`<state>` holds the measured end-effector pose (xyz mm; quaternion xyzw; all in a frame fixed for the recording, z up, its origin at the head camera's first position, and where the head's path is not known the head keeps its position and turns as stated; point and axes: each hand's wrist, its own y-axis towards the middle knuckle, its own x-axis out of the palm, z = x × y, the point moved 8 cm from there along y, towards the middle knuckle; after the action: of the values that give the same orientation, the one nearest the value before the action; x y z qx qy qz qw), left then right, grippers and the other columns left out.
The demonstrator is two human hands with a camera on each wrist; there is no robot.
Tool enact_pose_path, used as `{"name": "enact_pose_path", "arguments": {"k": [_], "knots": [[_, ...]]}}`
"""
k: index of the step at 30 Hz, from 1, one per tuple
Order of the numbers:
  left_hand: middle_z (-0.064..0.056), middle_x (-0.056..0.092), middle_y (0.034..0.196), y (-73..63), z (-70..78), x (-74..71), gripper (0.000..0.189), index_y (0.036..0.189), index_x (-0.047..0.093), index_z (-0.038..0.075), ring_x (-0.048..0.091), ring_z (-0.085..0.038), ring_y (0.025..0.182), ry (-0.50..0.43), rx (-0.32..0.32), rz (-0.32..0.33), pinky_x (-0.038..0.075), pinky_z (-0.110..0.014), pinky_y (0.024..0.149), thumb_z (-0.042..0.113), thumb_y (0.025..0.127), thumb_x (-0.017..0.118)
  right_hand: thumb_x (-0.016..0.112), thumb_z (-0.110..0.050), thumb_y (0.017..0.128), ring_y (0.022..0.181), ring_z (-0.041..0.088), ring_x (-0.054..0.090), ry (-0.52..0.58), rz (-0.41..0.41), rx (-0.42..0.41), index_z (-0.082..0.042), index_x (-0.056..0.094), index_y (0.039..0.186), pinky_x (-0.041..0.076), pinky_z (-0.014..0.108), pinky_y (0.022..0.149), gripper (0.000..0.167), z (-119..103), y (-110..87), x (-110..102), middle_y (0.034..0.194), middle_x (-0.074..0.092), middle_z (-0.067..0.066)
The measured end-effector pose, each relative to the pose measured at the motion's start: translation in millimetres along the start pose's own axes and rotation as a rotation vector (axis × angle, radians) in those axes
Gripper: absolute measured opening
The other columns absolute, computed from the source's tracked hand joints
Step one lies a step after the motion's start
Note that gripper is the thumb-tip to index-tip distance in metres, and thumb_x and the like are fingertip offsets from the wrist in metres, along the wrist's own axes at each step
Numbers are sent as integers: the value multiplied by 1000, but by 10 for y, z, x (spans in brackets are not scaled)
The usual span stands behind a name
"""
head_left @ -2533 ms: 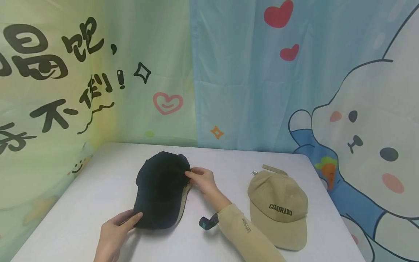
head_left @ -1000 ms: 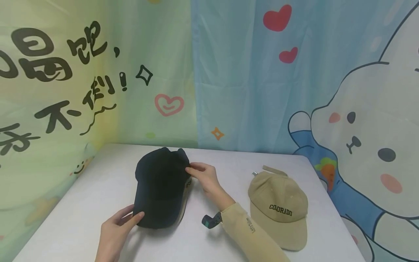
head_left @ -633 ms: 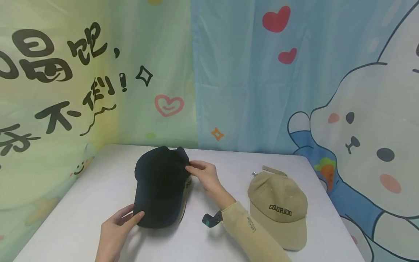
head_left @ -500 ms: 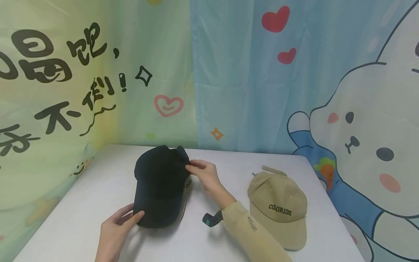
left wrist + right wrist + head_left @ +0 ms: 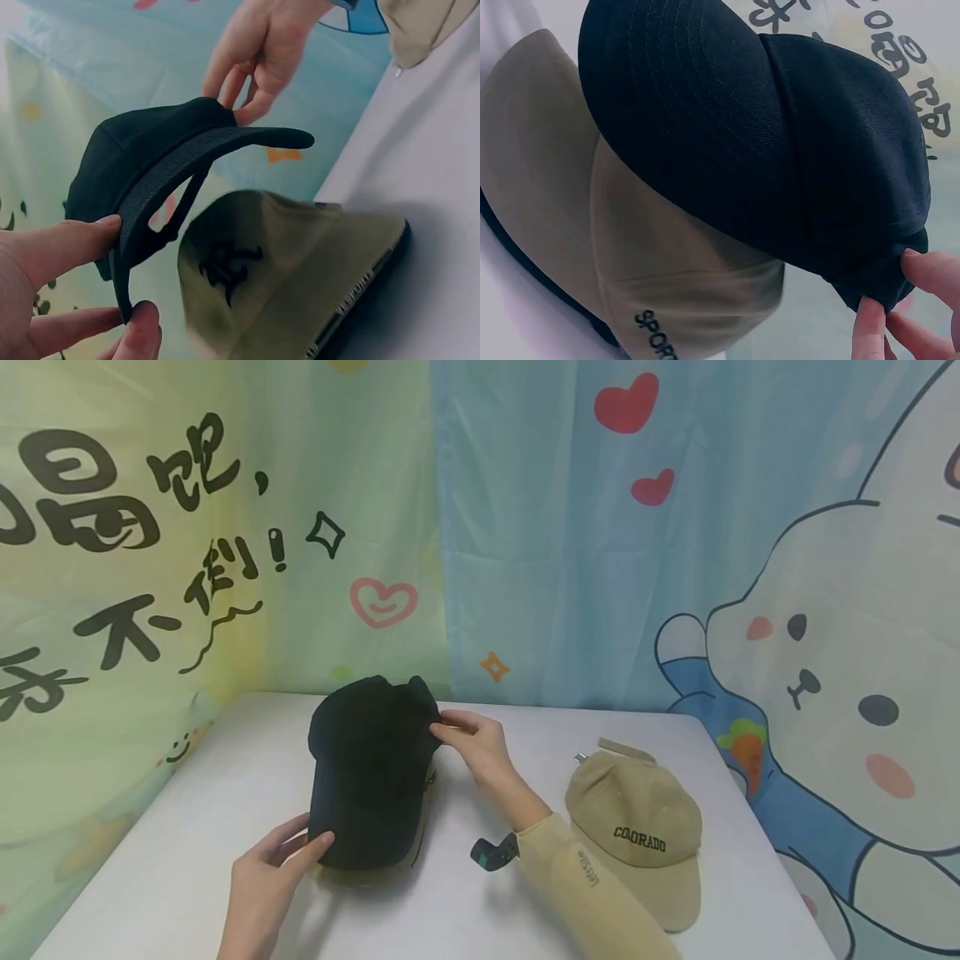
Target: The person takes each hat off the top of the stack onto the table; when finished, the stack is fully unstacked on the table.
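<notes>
A black baseball cap [image 5: 371, 768] is held up by both hands over the left half of the table. My left hand [image 5: 262, 877] pinches the side of its brim between thumb and fingers. At the back edge of the crown, my right hand [image 5: 480, 747] pinches the fabric. Beneath it sits an olive-tan cap [image 5: 262, 277] with a dark embroidered emblem and lettering on the brim edge. The right wrist view shows a gap between the raised black cap and this lower cap [image 5: 682, 240], which the black cap mostly hides in the head view.
A beige cap [image 5: 633, 810] marked COLORADO lies on the right of the white table [image 5: 247, 752], brim toward me, partly behind my right sleeve. A dark wrist-worn camera [image 5: 495, 852] juts from the right wrist. A printed curtain [image 5: 525, 568] hangs behind the table.
Both hands have lifted the black cap upward, away from the cap below. More of the lower cap's tan brim now shows under the black one. The beige cap has stayed put.
</notes>
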<state>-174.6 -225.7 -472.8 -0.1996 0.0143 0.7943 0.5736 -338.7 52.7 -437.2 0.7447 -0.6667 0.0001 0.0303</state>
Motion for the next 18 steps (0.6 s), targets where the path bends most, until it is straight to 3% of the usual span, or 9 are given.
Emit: {"name": "enact_pose_path", "arguments": {"k": [6, 13, 18], "knots": [[-11, 62, 131, -32, 150, 67, 77, 135, 60, 19, 52, -25, 128, -53, 39, -9, 39, -49, 106, 57, 72, 82, 77, -19, 88, 105, 20, 66, -6, -6, 4, -3, 68, 124, 50, 39, 98, 41, -142, -34, -139, 119, 68, 11], [-10, 65, 127, -66, 306, 235, 71, 133, 62, 20, 43, -25, 135, -119, 83, -58, 34, -55, 109, 51, 73, 85, 80, -24, 86, 106, 21, 66, -14, 34, -34, -7, 70, 121, 50, 37, 97, 40, -198, -19, -431, 116, 69, 8], [-7, 67, 123, -109, 432, 367, 63, 129, 65, 19, 52, -20, 127, -153, 156, -83, 39, -46, 106, 43, 75, 86, 81, -23, 85, 106, 20, 65, -13, 58, -40, -9, 71, 119, 50, 35, 97, 39, -262, -61, -660, 115, 70, 7]]}}
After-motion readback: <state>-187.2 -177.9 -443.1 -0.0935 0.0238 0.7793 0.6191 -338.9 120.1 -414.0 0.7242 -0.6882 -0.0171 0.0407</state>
